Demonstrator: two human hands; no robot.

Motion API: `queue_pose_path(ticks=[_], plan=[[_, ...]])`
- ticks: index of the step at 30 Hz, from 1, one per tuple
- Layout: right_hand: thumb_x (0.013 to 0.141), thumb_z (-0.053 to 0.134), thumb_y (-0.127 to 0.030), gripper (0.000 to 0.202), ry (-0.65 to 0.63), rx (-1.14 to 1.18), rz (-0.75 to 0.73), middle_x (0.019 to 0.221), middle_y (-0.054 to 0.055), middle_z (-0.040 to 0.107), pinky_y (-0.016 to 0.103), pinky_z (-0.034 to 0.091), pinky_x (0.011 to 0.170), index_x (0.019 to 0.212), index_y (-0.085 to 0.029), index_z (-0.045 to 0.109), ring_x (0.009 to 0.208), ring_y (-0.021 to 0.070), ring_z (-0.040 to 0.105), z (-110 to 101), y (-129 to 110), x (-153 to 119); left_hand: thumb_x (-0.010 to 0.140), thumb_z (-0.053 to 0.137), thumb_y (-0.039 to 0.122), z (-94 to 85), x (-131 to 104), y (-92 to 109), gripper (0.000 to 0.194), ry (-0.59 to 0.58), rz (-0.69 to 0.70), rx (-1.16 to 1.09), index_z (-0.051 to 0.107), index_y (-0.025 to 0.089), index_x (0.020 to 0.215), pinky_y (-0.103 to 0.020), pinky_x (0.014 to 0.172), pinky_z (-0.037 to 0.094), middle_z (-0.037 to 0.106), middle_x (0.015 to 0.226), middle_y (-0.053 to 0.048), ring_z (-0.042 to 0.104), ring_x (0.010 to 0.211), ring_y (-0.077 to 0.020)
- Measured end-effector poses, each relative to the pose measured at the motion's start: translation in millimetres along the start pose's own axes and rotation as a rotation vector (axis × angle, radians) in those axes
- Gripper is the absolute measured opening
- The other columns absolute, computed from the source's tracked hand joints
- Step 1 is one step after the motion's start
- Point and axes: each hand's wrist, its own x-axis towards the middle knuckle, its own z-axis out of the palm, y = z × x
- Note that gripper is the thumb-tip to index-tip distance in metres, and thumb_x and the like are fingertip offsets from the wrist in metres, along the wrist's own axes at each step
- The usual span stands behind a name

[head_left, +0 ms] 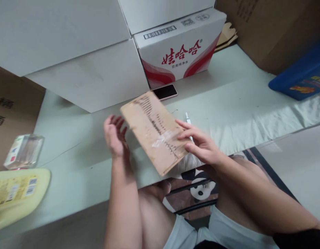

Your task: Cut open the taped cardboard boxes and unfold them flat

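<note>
A flat tan cardboard piece, printed with dark marks and with a shiny strip of clear tape on it, is tilted above the table's front edge. My right hand grips its right edge, fingers on the upper face. Off its left side, my left hand is open with fingers apart and slightly curled, not touching the cardboard. Behind the cardboard lies a black-screened phone, partly covered by it. A small white-and-metal tool, perhaps a utility knife, sticks out near my right fingers; its lower part is hidden.
White boxes and a red-and-white carton line the back of the pale green table. A clear bottle and yellow bottle lie at left. At right are a blue container and brown cardboard box.
</note>
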Motion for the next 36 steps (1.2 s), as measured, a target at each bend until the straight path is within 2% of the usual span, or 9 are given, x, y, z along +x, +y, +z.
queue_pose_path(ticks=[2, 5, 9, 14, 17, 21, 28, 32, 36], plan=[[0.099, 0.055, -0.047, 0.030, -0.120, 0.069, -0.048, 0.151, 0.009, 0.058, 0.049, 0.047, 0.113, 0.116, -0.028, 0.070, 0.141, 0.0263, 0.054, 0.7, 0.0, -0.2, 0.077, 0.069, 0.065, 2.4, -0.8, 5.1, 0.045, 0.000, 0.177, -0.046, 0.071, 0.027, 0.102, -0.032, 0.074, 0.056, 0.071, 0.113, -0.007, 0.067, 0.100, -0.0222], [0.104, 0.042, -0.047, 0.037, -0.067, 0.020, 0.002, 0.137, 0.008, 0.069, 0.046, 0.051, 0.106, 0.122, -0.028, 0.068, 0.128, 0.0241, 0.064, -2.5, 3.5, -0.2, 0.080, 0.069, 0.056, 3.5, -5.1, 9.2, 0.037, -0.091, 0.143, 0.080, 0.072, 0.022, 0.093, -0.036, 0.074, 0.053, 0.070, 0.098, -0.009, 0.066, 0.092, -0.0241], [0.097, 0.048, -0.037, 0.031, 0.074, -0.539, 0.295, 0.115, 0.013, 0.071, 0.046, 0.052, 0.096, 0.111, -0.021, 0.070, 0.107, 0.0282, 0.068, -8.7, 7.5, 2.9, 0.080, 0.066, 0.048, 5.5, -6.2, 7.6, 0.029, -0.050, 0.063, 0.092, 0.068, 0.020, 0.087, -0.031, 0.061, 0.045, 0.066, 0.085, -0.007, 0.059, 0.077, -0.0195], [0.093, 0.051, -0.037, 0.046, -0.251, -1.022, 0.646, 0.124, 0.020, 0.061, 0.042, 0.051, 0.078, 0.134, -0.019, 0.062, 0.095, 0.0323, 0.068, -9.1, 1.3, 6.3, 0.076, 0.063, 0.038, 10.0, 0.1, 7.3, 0.020, 0.056, 0.105, 0.143, 0.064, 0.019, 0.080, -0.030, 0.060, 0.041, 0.062, 0.079, -0.005, 0.054, 0.071, -0.0170], [0.093, 0.044, -0.028, 0.046, -0.283, -1.008, 0.696, 0.110, 0.015, 0.068, 0.037, 0.047, 0.070, 0.135, -0.022, 0.059, 0.087, 0.0295, 0.067, -13.3, -0.8, 7.6, 0.075, 0.059, 0.031, 13.8, 2.4, 7.6, 0.011, 0.141, 0.144, 0.197, 0.059, 0.020, 0.079, -0.030, 0.064, 0.043, 0.059, 0.078, -0.003, 0.054, 0.074, -0.0170], [0.087, 0.044, -0.025, 0.041, -0.091, -0.722, 0.764, 0.084, 0.007, 0.070, 0.035, 0.045, 0.067, 0.121, -0.022, 0.066, 0.073, 0.0235, 0.063, -26.9, -1.8, 7.0, 0.074, 0.055, 0.027, 17.7, 3.0, 1.0, 0.015, 0.218, 0.246, 0.187, 0.059, 0.019, 0.087, -0.030, 0.072, 0.044, 0.059, 0.083, -0.003, 0.054, 0.077, -0.0166], [0.070, 0.061, -0.027, 0.040, 0.506, 0.318, 0.180, 0.084, -0.001, 0.064, 0.031, 0.051, 0.067, 0.110, -0.029, 0.063, 0.075, 0.0160, 0.061, -40.2, -18.0, -3.8, 0.081, 0.055, 0.040, 13.5, 3.8, -13.9, 0.026, 0.097, 0.295, 0.239, 0.057, 0.019, 0.095, -0.031, 0.081, 0.046, 0.059, 0.090, -0.003, 0.058, 0.085, -0.0180], [0.075, 0.077, -0.030, 0.025, 0.707, 0.306, -0.019, 0.066, -0.007, 0.046, 0.023, 0.042, 0.055, 0.094, -0.031, 0.060, 0.058, 0.0101, 0.046, -40.3, -24.5, -5.5, 0.082, 0.056, 0.041, 15.0, -0.9, -16.1, 0.028, 0.085, 0.289, 0.217, 0.059, 0.019, 0.098, -0.031, 0.080, 0.046, 0.062, 0.094, -0.005, 0.059, 0.085, -0.0171], [0.090, 0.063, -0.053, 0.022, 0.638, 0.141, -0.097, 0.058, -0.007, 0.035, 0.026, 0.035, 0.047, 0.090, -0.032, 0.058, 0.047, 0.0106, 0.035, -33.0, -26.6, -15.6, 0.086, 0.055, 0.039, 25.4, -15.1, -17.5, 0.025, 0.025, 0.305, 0.214, 0.062, 0.019, 0.099, -0.030, 0.080, 0.047, 0.063, 0.096, -0.005, 0.059, 0.087, -0.0169]])
